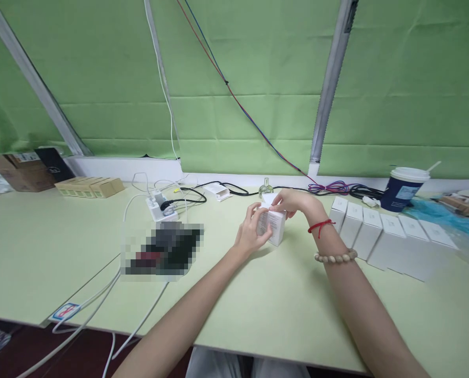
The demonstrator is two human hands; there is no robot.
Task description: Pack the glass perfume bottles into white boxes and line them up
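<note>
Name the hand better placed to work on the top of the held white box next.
Probably the right hand: its fingers are at the top of the held white box, while the left hand holds its side and could steady it.

1 head-worn camera looks forward and down over the worktop (pixel 258 315) from its near edge, towards green blinds (pixel 281 63) beyond

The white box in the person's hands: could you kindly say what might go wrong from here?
The left hand holds the white box and the right hand touches its top, so pressing hard might crease it. The right hand could bump the small clear object just behind the box. The right forearm, seen beside the row of white boxes, might knock one over.
</note>
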